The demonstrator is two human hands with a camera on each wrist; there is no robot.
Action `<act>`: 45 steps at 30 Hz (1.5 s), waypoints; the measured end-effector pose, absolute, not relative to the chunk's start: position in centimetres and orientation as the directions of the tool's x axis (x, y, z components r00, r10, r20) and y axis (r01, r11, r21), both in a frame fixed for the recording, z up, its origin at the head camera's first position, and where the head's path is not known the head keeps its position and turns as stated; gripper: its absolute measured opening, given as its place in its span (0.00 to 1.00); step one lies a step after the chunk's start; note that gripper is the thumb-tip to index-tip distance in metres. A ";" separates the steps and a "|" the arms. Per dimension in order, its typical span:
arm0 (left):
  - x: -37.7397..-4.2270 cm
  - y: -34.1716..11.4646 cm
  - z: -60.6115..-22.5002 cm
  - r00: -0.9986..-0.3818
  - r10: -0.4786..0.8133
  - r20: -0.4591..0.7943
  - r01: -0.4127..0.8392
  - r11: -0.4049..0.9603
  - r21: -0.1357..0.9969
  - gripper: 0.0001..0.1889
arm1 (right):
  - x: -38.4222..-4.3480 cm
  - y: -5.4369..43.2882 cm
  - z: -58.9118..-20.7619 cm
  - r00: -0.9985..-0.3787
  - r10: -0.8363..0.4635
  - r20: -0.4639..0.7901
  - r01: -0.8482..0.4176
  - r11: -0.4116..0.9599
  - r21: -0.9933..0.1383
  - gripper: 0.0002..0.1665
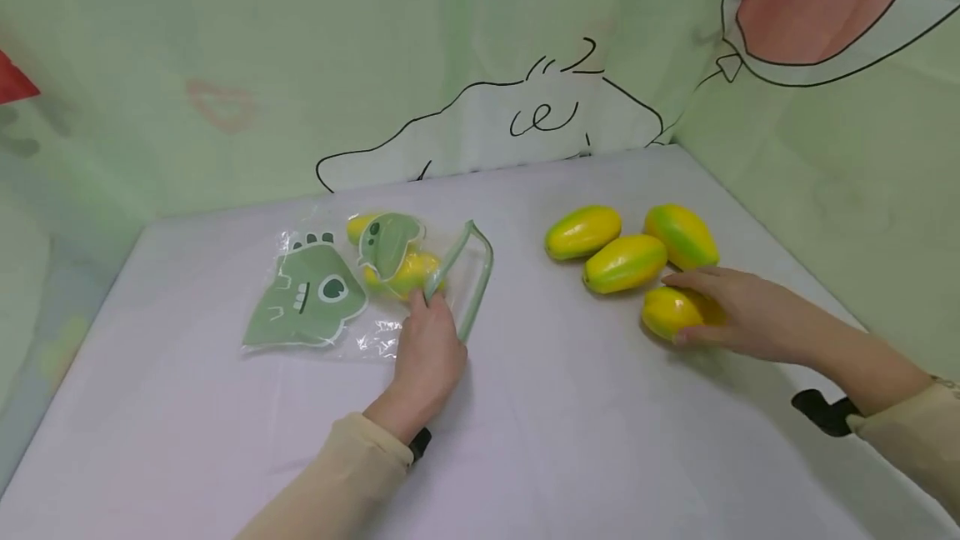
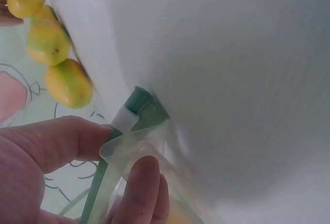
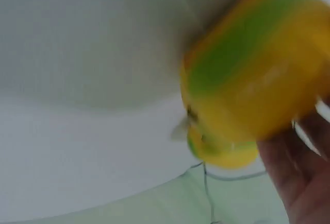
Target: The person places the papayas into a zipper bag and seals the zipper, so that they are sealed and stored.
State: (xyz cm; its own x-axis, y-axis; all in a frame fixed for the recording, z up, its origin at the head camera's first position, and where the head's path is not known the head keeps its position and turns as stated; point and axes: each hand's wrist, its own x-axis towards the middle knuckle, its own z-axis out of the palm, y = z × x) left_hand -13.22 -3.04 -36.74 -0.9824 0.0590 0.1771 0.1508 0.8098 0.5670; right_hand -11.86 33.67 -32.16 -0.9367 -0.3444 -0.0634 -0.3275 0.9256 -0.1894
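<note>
With its thumb and fingers, my left hand (image 1: 432,352) pinches the opening of a clear plastic bag (image 1: 378,327) with a green dinosaur print. The bag lies on the table, its green-edged mouth held apart toward the right. Close to those fingers, a pale slider (image 2: 125,120) sits on the green zip strip. Two yellow papayas show inside the bag, partly behind the print. On the right side, my right hand (image 1: 738,315) grips a yellow-green papaya (image 1: 670,313), which looks blurred in the right wrist view. The palm hides its far end.
Just beyond the right hand lie three more papayas, one on the left (image 1: 582,232), one in the middle (image 1: 626,263) and one on the right (image 1: 682,237). The white table (image 1: 525,440) meets printed green curtains (image 1: 375,40) at its back and right edges.
</note>
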 end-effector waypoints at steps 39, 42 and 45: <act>-13.3 -3.1 -36.4 -0.961 0.162 0.225 0.213 0.951 0.224 0.10 | -19.7 13.4 -36.0 -0.940 -0.221 -0.260 0.136 0.456 -0.879 0.37; -13.2 -3.2 -36.2 -0.958 0.188 0.217 0.228 0.957 0.177 0.12 | -20.2 12.5 -36.2 -0.934 -0.235 -0.270 0.140 0.455 -0.879 0.35; -13.1 -3.4 -36.2 -0.948 0.204 0.243 0.246 0.956 0.157 0.15 | -20.8 11.0 -36.2 -0.937 -0.236 -0.257 0.124 0.462 -0.878 0.31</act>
State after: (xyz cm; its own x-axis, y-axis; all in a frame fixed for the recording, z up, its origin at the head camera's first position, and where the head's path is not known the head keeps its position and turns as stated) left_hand -13.12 -3.35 -36.23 -0.9483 0.2040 0.2431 0.2461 0.9564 0.1571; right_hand -20.84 11.04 -36.23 -0.9372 -0.2360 -0.2567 0.1242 0.4621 -0.8781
